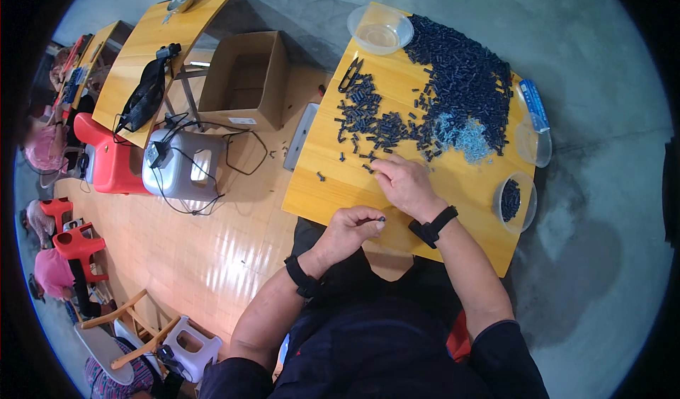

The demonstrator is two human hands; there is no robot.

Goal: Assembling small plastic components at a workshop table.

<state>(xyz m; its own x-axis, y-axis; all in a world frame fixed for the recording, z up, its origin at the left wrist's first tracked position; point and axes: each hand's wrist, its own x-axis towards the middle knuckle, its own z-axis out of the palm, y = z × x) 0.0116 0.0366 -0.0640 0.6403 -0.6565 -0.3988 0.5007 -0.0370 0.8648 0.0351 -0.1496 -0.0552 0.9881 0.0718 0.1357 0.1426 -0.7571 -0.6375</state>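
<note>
My left hand, near the table's front edge, pinches a small dark cylindrical piece between thumb and fingertips. My right hand reaches over the wood-coloured table, its fingers pinched together beside loose black pieces. Whether one is between them is too small to tell. Ahead lies a scattered group of short black cylindrical pieces. A much larger heap of them covers the far right, with a pile of small light-blue pieces at its near side.
A clear round tub and black thread snips are at the far left. On the right are a clear tub holding black pieces, a clear lid and a blue box. Left of the table are a carton and stools.
</note>
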